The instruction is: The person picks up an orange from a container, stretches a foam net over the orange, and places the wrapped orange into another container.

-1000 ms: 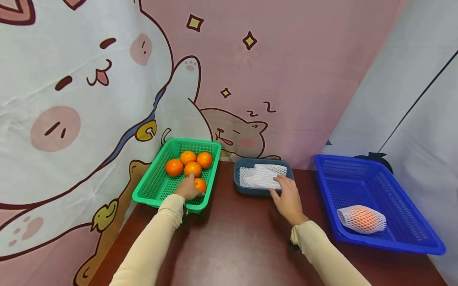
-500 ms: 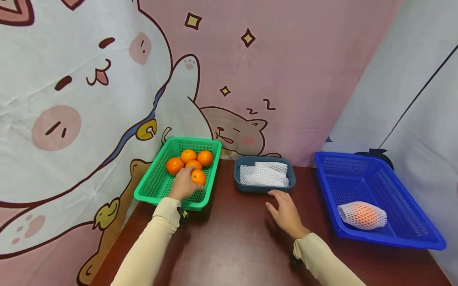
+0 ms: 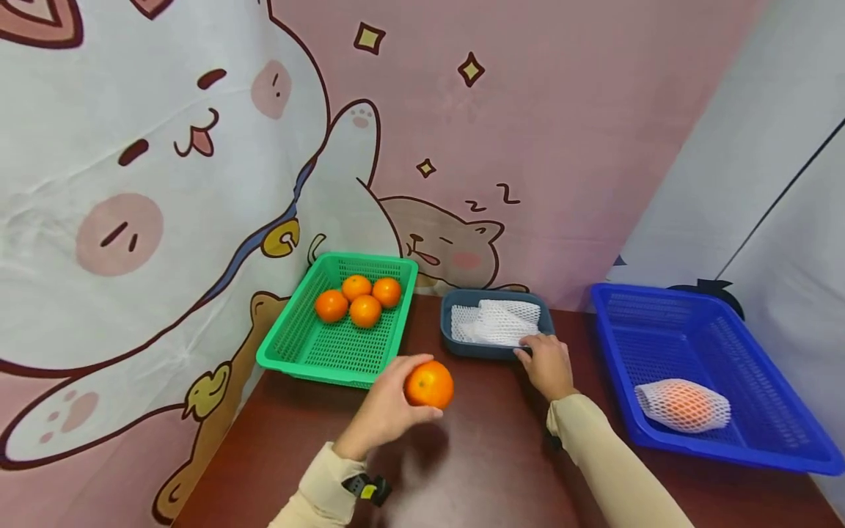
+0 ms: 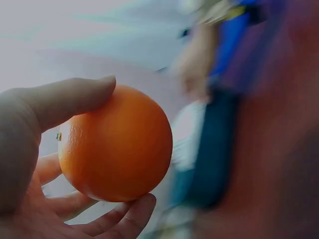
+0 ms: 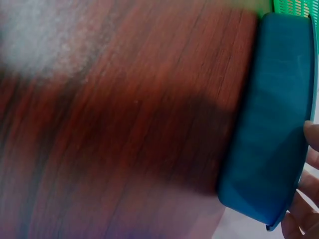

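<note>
My left hand [image 3: 388,407] holds an orange [image 3: 430,385] above the table, in front of the green basket. In the left wrist view the thumb lies over the top of the orange [image 4: 119,144] and the fingers curl beneath it. At the near right rim of a small dark blue-grey tray [image 3: 478,350] is my right hand [image 3: 549,364], its thumb and fingertips slightly apart. White foam fruit nets [image 3: 505,323] lie inside that tray, close to these fingertips. The right wrist view shows the tray's outer wall [image 5: 271,114] with fingers [image 5: 310,186] at its rim.
The green basket [image 3: 317,364] at the left holds several oranges [image 3: 365,312]. On the right, a blue basket [image 3: 716,449] contains an orange in a foam net [image 3: 684,405]. A patterned cloth [image 3: 561,147] hangs behind the dark red-brown table [image 3: 488,455].
My left hand has lifted an orange out of the green basket and brought it right and nearer. My right hand drew back from the tray, then returned to its near rim.
</note>
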Demonstrator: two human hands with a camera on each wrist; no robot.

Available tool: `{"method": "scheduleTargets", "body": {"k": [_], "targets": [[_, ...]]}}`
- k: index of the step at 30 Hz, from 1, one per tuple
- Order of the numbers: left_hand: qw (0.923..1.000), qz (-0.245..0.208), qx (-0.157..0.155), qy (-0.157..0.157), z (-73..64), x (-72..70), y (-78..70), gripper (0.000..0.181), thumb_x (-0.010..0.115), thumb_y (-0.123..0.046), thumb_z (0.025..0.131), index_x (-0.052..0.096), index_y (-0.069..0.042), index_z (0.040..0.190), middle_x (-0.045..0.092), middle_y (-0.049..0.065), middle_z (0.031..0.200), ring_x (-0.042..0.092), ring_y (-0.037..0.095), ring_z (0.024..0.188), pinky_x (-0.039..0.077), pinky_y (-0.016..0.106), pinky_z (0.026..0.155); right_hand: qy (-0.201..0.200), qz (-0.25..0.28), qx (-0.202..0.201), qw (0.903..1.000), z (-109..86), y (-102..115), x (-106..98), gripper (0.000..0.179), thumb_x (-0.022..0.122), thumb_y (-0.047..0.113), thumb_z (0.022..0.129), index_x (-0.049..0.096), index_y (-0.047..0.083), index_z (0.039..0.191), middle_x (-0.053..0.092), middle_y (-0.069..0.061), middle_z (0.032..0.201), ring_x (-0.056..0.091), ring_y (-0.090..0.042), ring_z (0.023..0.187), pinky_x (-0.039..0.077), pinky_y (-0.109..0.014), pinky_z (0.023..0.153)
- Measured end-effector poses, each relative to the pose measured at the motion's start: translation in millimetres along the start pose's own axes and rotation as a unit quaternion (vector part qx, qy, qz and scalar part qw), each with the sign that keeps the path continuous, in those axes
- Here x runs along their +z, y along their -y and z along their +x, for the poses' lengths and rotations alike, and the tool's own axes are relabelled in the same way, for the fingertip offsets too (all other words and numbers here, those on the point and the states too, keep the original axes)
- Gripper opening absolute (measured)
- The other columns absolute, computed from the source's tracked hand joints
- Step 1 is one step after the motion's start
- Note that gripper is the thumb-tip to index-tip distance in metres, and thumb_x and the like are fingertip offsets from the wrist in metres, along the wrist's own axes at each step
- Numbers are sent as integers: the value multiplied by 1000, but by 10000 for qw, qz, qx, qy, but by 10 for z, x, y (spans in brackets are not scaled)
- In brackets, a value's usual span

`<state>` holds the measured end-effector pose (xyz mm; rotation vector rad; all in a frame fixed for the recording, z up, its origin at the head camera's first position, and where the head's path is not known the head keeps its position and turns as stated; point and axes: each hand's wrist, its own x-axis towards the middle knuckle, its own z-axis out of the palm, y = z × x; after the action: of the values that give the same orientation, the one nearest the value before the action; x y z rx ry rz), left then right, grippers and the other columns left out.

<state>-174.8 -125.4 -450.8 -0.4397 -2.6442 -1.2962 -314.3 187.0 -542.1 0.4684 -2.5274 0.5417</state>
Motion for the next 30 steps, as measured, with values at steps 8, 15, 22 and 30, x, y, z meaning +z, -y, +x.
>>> {"method": "scheduleTargets", "body": {"k": [8,15,22,30], "targets": [[9976,226,-126,646,-220,607,147,76,92,-26,61,59,-20,130,56,-4,117,57,18,99,48,39,84,43,80,63,9999,32,-21,-12,21,78,21,82,73,6,96,69,-13,96,61,-37,93,40,-54,77],[9959,295,-188,837,-286,817,228,78,92,-25,61,58,-16,131,56,-3,117,58,17,97,49,37,84,37,101,87,9999,38,18,-25,20,79,19,82,73,5,96,69,-14,96,60,-37,92,40,-54,77],[9949,494,-270,835,-338,914,245,80,91,-25,61,57,-16,133,57,0,118,59,21,98,49,38,81,116,78,132,9998,35,31,-29,20,77,19,83,73,4,97,69,-14,98,60,-37,92,40,-54,77],[9944,707,-229,752,-360,987,258,79,89,-30,64,55,-21,135,57,-2,121,59,23,101,49,39,80,130,51,163,9998,21,8,-27,20,78,17,82,74,5,97,69,-14,99,59,-36,92,40,-52,76]]}}
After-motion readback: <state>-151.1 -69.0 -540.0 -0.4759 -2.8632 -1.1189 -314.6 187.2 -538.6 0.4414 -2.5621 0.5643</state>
